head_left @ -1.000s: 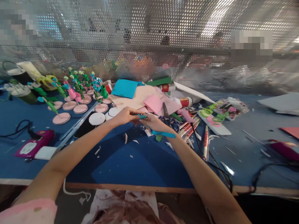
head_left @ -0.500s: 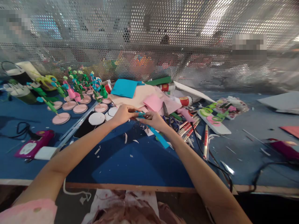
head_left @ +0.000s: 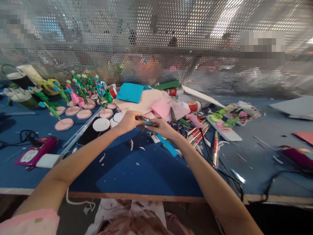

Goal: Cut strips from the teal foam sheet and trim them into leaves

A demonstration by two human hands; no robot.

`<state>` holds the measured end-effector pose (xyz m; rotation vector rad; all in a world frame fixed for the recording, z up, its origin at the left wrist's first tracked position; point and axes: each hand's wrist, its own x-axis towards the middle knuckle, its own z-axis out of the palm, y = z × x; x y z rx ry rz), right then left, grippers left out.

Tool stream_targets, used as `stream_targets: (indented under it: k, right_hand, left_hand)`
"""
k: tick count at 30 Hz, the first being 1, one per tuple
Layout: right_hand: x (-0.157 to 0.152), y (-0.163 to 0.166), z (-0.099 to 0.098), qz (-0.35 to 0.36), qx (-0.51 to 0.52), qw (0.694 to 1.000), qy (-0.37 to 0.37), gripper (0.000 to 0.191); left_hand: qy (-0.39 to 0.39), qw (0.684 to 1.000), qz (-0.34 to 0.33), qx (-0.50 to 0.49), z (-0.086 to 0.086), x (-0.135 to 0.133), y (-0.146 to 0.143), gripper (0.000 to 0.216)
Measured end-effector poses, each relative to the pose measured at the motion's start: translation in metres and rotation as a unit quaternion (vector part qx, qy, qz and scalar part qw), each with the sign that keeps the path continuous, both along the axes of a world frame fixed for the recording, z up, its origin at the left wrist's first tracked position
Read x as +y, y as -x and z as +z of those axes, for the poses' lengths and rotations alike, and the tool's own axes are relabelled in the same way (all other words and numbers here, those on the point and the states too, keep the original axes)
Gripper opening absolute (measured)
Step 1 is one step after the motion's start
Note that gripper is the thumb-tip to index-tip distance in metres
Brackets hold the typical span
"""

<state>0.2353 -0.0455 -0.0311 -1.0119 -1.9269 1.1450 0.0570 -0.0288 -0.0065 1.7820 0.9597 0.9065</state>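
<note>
My left hand (head_left: 131, 121) and my right hand (head_left: 161, 126) meet in front of me above the blue table, both closed on a blue paper strip (head_left: 167, 146). One end of the strip sits between my fingertips, and its long tail hangs down to the right below my right hand. Whether the held end is wound round anything, I cannot make out. Just behind my hands lie a pink sheet (head_left: 160, 108), a beige sheet (head_left: 146, 98) and a folded blue sheet (head_left: 130, 92). Scissors (head_left: 173, 115) rest to the right of my right hand.
Several paper flowers on round pink bases (head_left: 64, 124) stand at the left. A pink glue gun (head_left: 194, 120) lies on sticks at the right. Magenta power boxes (head_left: 40, 150) sit at both sides, with cables. White scraps (head_left: 131, 144) dot the table. A perforated metal screen (head_left: 156, 49) rises behind.
My fingers have shifted slightly on the blue strip, and its hanging tail has swung a little to the right. Both arms stay nearly in place.
</note>
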Motion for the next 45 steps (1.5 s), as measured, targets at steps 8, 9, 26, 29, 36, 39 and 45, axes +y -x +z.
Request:
stream_targets:
  k: [8,9,26,29,36,39,45]
  right_hand:
    - [0.002,-0.001,0.001,0.005,0.024,1.000,0.018,0.037]
    - [0.002,-0.001,0.002,0.006,0.028,0.999,0.028,0.038]
    - [-0.001,-0.002,0.002,0.017,0.060,0.994,0.089,0.044]
    - [-0.004,0.000,0.005,0.023,0.073,0.992,0.100,0.044]
    - [-0.009,-0.002,0.010,0.038,0.110,0.985,0.129,0.042]
    - [-0.010,-0.003,0.011,0.035,0.118,0.980,0.157,0.041]
    - [-0.006,0.009,0.003,-0.046,0.146,0.986,0.068,0.044]
  left_hand:
    - [0.066,0.996,-0.022,-0.054,-0.005,0.009,0.000,0.024]
    - [0.085,0.994,-0.022,-0.060,-0.007,0.012,0.000,0.026]
    - [-0.115,0.991,0.032,0.055,-0.007,0.004,0.001,0.039]
    - [-0.109,0.992,0.036,0.046,-0.009,0.002,0.000,0.040]
    - [-0.089,0.995,0.035,0.033,-0.007,-0.004,-0.002,0.049]
    - [-0.095,0.993,0.051,0.040,-0.007,-0.006,-0.004,0.049]
    - [-0.101,0.992,0.074,0.023,-0.014,-0.006,-0.007,0.047]
